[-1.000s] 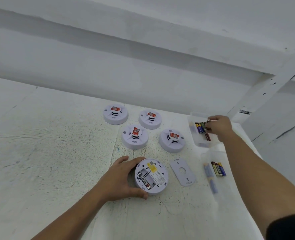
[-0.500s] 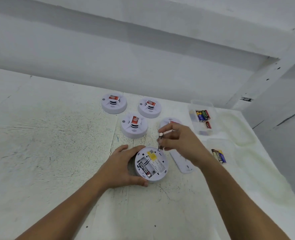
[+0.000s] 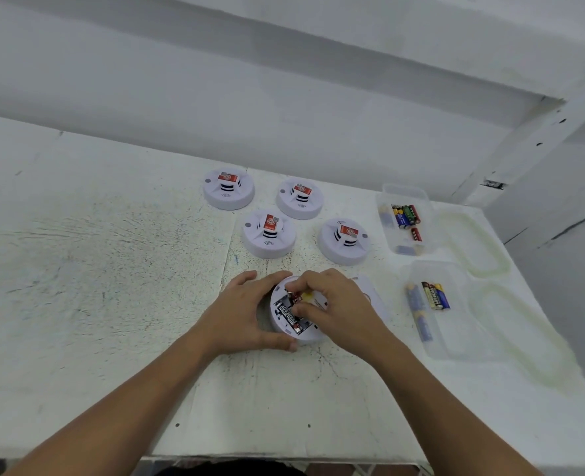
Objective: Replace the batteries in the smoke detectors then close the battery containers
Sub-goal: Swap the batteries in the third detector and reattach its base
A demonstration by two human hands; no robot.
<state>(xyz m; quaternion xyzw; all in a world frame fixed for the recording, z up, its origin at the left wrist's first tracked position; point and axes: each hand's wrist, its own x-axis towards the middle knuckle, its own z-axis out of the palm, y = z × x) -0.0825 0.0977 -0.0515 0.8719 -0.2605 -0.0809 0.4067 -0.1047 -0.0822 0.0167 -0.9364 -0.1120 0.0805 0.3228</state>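
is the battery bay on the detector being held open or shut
Open: the smoke detector lies back up, a battery exposed in the uncovered bay.

Left grip [image 3: 246, 314] curled wide; right grip [image 3: 332, 307] pinching, fingers bent.

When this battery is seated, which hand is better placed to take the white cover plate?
Right. The cover plate lies just beyond the right hand, which pinches the battery. The left hand grips the open detector, steadying it, and would probably have to cross over.
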